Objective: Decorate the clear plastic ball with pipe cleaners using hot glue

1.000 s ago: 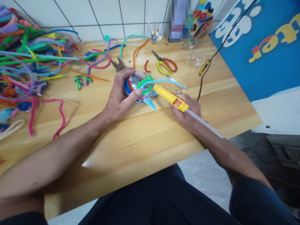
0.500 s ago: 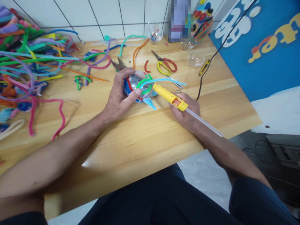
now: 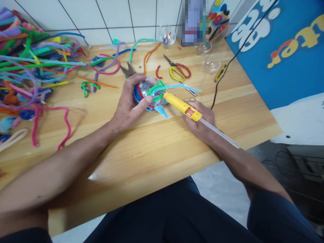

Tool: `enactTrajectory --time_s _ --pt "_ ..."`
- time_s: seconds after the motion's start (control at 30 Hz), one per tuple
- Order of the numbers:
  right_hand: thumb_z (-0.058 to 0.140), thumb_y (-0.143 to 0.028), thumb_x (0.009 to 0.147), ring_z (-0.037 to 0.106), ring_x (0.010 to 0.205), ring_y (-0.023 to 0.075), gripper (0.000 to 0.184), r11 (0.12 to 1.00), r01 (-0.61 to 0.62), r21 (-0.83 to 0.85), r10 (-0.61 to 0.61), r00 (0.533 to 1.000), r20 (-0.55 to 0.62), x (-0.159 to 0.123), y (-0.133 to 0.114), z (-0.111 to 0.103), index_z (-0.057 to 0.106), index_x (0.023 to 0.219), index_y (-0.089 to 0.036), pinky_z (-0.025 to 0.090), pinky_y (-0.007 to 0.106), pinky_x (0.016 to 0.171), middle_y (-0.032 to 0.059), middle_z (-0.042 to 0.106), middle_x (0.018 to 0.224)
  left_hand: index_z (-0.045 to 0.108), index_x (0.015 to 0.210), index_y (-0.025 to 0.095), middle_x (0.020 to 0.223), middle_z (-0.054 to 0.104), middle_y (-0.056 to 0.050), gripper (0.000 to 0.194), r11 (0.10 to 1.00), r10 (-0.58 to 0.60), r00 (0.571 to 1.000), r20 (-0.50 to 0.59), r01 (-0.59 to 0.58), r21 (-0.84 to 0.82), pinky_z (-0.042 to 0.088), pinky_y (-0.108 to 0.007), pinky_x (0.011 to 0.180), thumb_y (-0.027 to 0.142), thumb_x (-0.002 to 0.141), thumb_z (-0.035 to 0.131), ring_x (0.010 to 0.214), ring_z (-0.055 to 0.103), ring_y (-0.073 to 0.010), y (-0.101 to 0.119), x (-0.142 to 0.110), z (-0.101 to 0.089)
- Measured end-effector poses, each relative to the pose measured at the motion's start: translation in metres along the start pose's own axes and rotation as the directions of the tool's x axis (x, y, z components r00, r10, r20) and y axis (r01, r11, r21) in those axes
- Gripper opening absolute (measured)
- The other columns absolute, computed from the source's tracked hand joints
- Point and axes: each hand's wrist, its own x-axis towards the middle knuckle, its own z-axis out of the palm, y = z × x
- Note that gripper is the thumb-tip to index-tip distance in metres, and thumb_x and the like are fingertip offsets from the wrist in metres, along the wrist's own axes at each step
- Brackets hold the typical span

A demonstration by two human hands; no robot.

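My left hand [image 3: 133,101] is closed round a clear plastic ball [image 3: 145,88] trimmed with blue, red and green pipe cleaners, holding it against the table. A light blue pipe cleaner [image 3: 179,87] stretches off the ball to the right, and a coiled light blue cone [image 3: 161,111] sticks out toward me. My right hand [image 3: 201,118] grips a yellow hot glue gun [image 3: 179,105], with a translucent glue stick [image 3: 220,132] jutting from its back. The gun's tip is at the ball's right side, by the green loop; whether it touches cannot be made out.
A heap of coloured pipe cleaners [image 3: 30,64] covers the left of the wooden table [image 3: 141,152]. Behind the ball lie pliers [image 3: 128,69], scissors [image 3: 178,69] and a yellow cutter [image 3: 220,73]. Clear plastic domes [image 3: 212,64] stand farther back. A black cord [image 3: 231,60] runs down the right.
The glue gun's tip has shifted very slightly left, closer to the ball. My left hand and the ball look unmoved.
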Motion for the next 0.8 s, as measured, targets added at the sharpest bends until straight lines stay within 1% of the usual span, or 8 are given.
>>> enactTrajectory --time_s 0.1,0.23,0.33,0.53,0.6,0.7,0.77,0.8 --pt "0.061 -0.029 0.108 0.081 0.095 0.0241 0.024 1.0 0.017 0.0 -0.017 0.999 -0.039 0.001 0.0 0.001 0.069 0.13 -0.027 0.066 0.038 0.081 0.0066 0.083 0.11 0.048 0.154 0.047 0.162 0.054 -0.004 0.058 0.996 -0.017 0.999 -0.031 0.019 0.082 0.041 -0.065 0.134 0.066 0.104 0.068 0.158 0.05 -0.035 0.002 0.0 0.0" --pt "0.059 -0.031 0.109 0.081 0.1 0.0245 0.026 1.0 -0.012 0.007 0.012 1.0 0.004 0.0 -0.001 0.0 0.068 0.132 -0.028 0.066 0.039 0.089 0.0066 0.082 0.115 0.05 0.152 0.043 0.159 0.056 -0.005 0.058 0.994 -0.017 0.999 -0.034 0.021 0.103 0.043 -0.06 0.133 0.068 0.103 0.068 0.155 0.053 -0.0338 0.004 0.001 0.0" --pt "0.059 -0.033 0.109 0.08 0.098 0.0254 0.026 0.998 -0.06 -0.003 0.06 0.998 0.017 -0.001 -0.001 -0.001 0.068 0.132 -0.029 0.067 0.039 0.088 0.0069 0.082 0.112 0.051 0.151 0.041 0.158 0.057 -0.006 0.058 0.993 -0.028 0.999 -0.042 0.032 0.116 0.043 -0.057 0.133 0.068 0.103 0.068 0.155 0.054 -0.0331 0.004 0.001 0.0" --pt "0.059 -0.029 0.108 0.081 0.101 0.025 0.025 0.999 -0.035 0.027 0.035 0.999 0.007 0.0 -0.002 -0.002 0.069 0.131 -0.028 0.067 0.039 0.089 0.0067 0.082 0.113 0.05 0.153 0.036 0.158 0.057 -0.009 0.063 0.99 0.0 0.999 -0.038 0.006 0.142 0.045 -0.06 0.132 0.066 0.102 0.07 0.153 0.055 -0.0353 0.002 0.0 0.0" --pt "0.058 -0.03 0.108 0.081 0.099 0.0252 0.024 0.998 -0.054 0.014 0.053 0.998 0.015 0.001 -0.003 -0.002 0.069 0.13 -0.028 0.067 0.04 0.087 0.007 0.082 0.111 0.049 0.153 0.037 0.159 0.057 -0.009 0.06 0.989 -0.013 0.999 -0.038 0.019 0.147 0.044 -0.06 0.132 0.064 0.104 0.069 0.153 0.055 -0.0348 0.004 0.0 0.0" --pt "0.059 -0.03 0.107 0.08 0.104 0.0264 0.024 0.997 -0.068 0.047 0.065 0.996 0.058 0.0 -0.007 -0.006 0.07 0.128 -0.028 0.067 0.042 0.09 0.0086 0.082 0.116 0.05 0.153 0.035 0.159 0.057 -0.009 0.059 0.988 -0.047 0.998 -0.038 0.052 0.147 0.043 -0.06 0.133 0.064 0.104 0.068 0.153 0.054 -0.0343 0.006 -0.001 0.0" --pt "0.062 -0.032 0.105 0.08 0.102 0.0262 0.021 0.986 -0.124 0.109 0.117 0.991 0.066 0.001 -0.009 -0.013 0.071 0.124 -0.028 0.067 0.043 0.09 0.0074 0.082 0.113 0.051 0.152 0.033 0.16 0.056 -0.011 0.061 0.988 -0.055 0.998 -0.04 0.061 0.144 0.042 -0.06 0.134 0.065 0.104 0.069 0.154 0.054 -0.035 0.007 -0.001 0.0" --pt "0.064 -0.036 0.105 0.079 0.097 0.0255 0.02 0.974 -0.178 0.142 0.174 0.984 0.038 0.003 -0.008 -0.018 0.072 0.122 -0.028 0.067 0.043 0.086 0.0062 0.082 0.108 0.051 0.152 0.032 0.16 0.056 -0.011 0.061 0.987 -0.056 0.998 -0.041 0.062 0.145 0.042 -0.06 0.134 0.065 0.104 0.069 0.154 0.053 -0.0354 0.008 -0.001 -0.001"
